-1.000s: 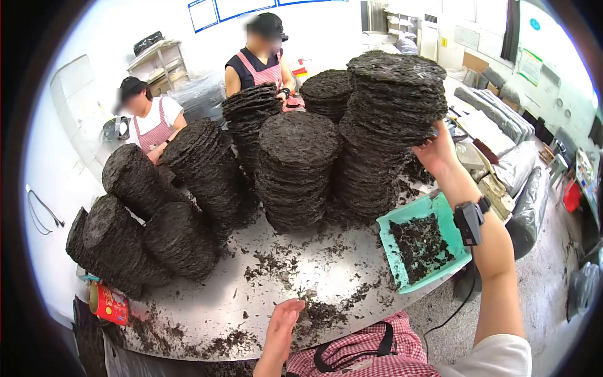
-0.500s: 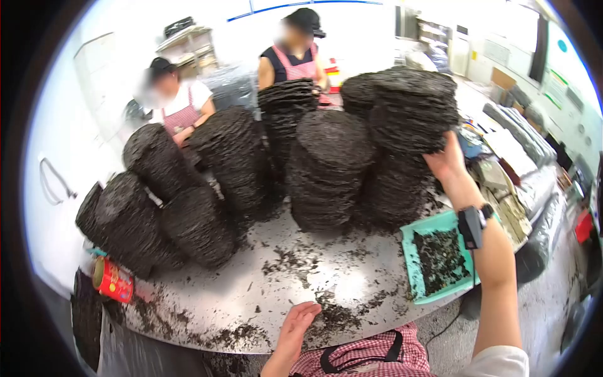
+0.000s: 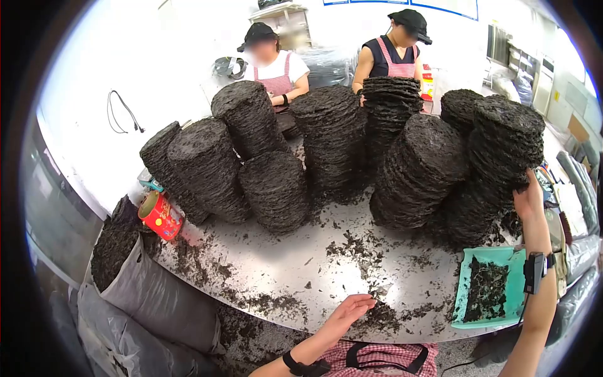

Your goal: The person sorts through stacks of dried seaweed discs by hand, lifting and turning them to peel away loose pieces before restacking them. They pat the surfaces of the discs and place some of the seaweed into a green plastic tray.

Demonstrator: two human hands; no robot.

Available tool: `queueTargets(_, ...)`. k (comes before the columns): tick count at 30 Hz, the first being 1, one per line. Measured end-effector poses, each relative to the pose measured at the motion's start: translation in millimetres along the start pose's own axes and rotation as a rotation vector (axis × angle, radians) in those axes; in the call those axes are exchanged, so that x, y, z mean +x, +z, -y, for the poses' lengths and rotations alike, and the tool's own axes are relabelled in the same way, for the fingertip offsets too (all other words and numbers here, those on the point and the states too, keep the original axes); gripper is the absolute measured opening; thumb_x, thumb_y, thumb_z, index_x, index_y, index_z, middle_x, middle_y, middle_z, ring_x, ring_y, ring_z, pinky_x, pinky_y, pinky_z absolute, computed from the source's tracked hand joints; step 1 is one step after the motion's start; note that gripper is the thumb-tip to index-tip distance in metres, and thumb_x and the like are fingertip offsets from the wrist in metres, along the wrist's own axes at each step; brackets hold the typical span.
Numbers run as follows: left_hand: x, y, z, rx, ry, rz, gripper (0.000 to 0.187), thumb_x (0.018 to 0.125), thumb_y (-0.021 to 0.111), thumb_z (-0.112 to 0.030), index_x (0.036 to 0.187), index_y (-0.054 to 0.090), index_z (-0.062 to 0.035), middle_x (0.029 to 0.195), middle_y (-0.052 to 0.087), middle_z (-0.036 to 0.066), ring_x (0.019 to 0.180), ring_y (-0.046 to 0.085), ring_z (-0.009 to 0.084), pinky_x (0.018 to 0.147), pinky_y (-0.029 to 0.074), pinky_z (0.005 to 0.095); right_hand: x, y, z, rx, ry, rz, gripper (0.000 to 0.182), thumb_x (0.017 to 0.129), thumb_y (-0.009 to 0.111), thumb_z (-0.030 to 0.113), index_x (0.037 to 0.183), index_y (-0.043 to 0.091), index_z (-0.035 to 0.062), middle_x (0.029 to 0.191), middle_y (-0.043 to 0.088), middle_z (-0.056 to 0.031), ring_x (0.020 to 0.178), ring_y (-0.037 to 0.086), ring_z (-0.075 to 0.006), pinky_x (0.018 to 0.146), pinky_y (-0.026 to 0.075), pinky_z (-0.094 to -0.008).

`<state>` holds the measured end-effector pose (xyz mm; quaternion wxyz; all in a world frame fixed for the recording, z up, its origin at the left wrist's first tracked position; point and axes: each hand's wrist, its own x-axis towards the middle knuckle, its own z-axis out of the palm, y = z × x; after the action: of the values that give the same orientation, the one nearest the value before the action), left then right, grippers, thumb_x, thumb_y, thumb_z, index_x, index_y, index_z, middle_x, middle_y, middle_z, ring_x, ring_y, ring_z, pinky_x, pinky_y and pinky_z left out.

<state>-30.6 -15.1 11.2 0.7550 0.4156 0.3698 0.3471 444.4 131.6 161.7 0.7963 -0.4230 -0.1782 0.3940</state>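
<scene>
My right hand [image 3: 530, 196] grips the right side of a tall stack of round, dark dried seaweed sheets [image 3: 506, 141], its fingers partly hidden against the stack. This stack leans a little on the far right of the metal table [image 3: 292, 267]. Over the near edge my left hand [image 3: 349, 311] is held with its fingers stretched out and nothing in it, close to loose seaweed flakes [image 3: 375, 316]. Just left of the gripped stack stands another seaweed stack [image 3: 422, 169]. Below my right hand sits a turquoise tray [image 3: 463, 286] with dark scraps inside.
More seaweed stacks [image 3: 273, 191] line the table's back and left. A red tin [image 3: 161, 217] stands at the left edge, above grey sacks [image 3: 166, 301]. Two people in checked aprons, one in white [image 3: 292, 66], one in black [image 3: 374, 63], stand across the table.
My view has turned left, so the table and stacks appear farther right and the grey sacks show more. My right hand stays at the same stack; my left hand remains over the near edge.
</scene>
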Motion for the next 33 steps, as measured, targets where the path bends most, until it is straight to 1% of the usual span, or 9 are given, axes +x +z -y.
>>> queueTargets(5,-1,-1,3,0.015,0.001,0.003,0.038,0.097,0.046,-0.02,0.13,0.04,-0.0007,0.127,0.051,0.014,0.123,0.046,0.0223,0.105,0.032,0.0351,23,-32,3,-0.016,-0.013,-0.081,0.044,0.089,0.057,0.02,0.128,0.043,0.0051,0.133,0.041,-0.0084,0.127,0.033,-0.0194,0.112,0.016,-0.0359)
queueTargets(11,-3,0,5,0.032,0.022,0.024,0.038,0.097,0.047,-0.02,0.129,0.04,-0.0006,0.127,0.05,0.014,0.122,0.046,0.0225,0.105,0.033,0.0348,-5,-25,15,0.01,0.005,0.033,0.053,0.088,0.059,0.021,0.132,0.038,-0.0009,0.136,0.037,-0.0124,0.129,0.032,-0.0214,0.111,0.023,-0.035)
queueTargets(17,-6,-3,12,0.041,0.007,0.001,0.04,0.096,0.047,-0.021,0.129,0.039,-0.001,0.128,0.049,0.014,0.122,0.045,0.0222,0.105,0.032,0.0355,-78,-16,-4,-0.193,-0.273,0.004,0.059,0.09,0.055,0.025,0.138,0.032,-0.0011,0.142,0.033,-0.0123,0.129,0.033,-0.0205,0.108,0.027,-0.0334)
queueTargets(20,-9,-3,12,0.05,-0.007,-0.026,0.04,0.095,0.049,-0.022,0.128,0.041,-0.0015,0.128,0.05,0.013,0.122,0.045,0.0219,0.105,0.032,0.0358,-152,4,-38,-0.488,-0.239,0.223,0.048,0.09,0.053,0.028,0.13,0.047,0.0015,0.135,0.044,-0.0101,0.121,0.043,-0.0193,0.101,0.033,-0.0305)
queueTargets(24,-15,-8,16,0.068,0.036,-0.079,0.038,0.095,0.049,-0.024,0.127,0.044,-0.0044,0.127,0.052,0.011,0.123,0.044,0.0208,0.104,0.032,0.0357,-231,-1,-105,-0.829,0.304,0.868,0.028,0.09,0.055,0.026,0.108,0.063,0.0059,0.105,0.064,-0.0063,0.096,0.058,-0.0178,0.089,0.044,-0.0329)
queueTargets(26,-18,-10,13,0.067,0.055,-0.122,0.038,0.095,0.049,-0.025,0.128,0.044,-0.0054,0.127,0.052,0.011,0.123,0.043,0.0204,0.104,0.031,0.0357,-263,-17,-150,-0.948,0.637,1.197,0.043,0.093,0.054,0.032,0.126,0.051,0.0052,0.117,0.061,-0.0094,0.109,0.056,-0.0192,0.093,0.046,-0.0324)
queueTargets(29,-24,-16,11,0.058,0.082,-0.18,0.04,0.095,0.05,-0.027,0.128,0.043,-0.0062,0.129,0.05,0.011,0.124,0.042,0.0201,0.104,0.031,0.0365,-309,-39,-219,-0.958,0.607,1.768,0.049,0.094,0.054,0.031,0.132,0.044,0.0011,0.131,0.05,-0.0136,0.114,0.053,-0.0205,0.098,0.041,-0.0311)
queueTargets(32,-33,-23,15,0.041,0.107,-0.234,0.042,0.094,0.051,-0.028,0.129,0.042,-0.006,0.13,0.049,0.011,0.125,0.042,0.0204,0.103,0.031,0.0368,-320,-36,-261,-0.752,1.105,1.913,0.057,0.092,0.054,0.038,0.135,0.041,0.0033,0.131,0.052,-0.0131,0.115,0.053,-0.0228,0.096,0.043,-0.0322)
queueTargets(33,-35,-26,17,0.036,0.121,-0.249,0.042,0.094,0.051,-0.028,0.129,0.042,-0.0059,0.13,0.049,0.011,0.125,0.042,0.0205,0.103,0.031,0.0366,-305,-40,-293,-0.867,0.864,2.144,0.056,0.093,0.054,0.036,0.135,0.041,0.0024,0.132,0.051,-0.0135,0.115,0.053,-0.0228,0.096,0.043,-0.0324)
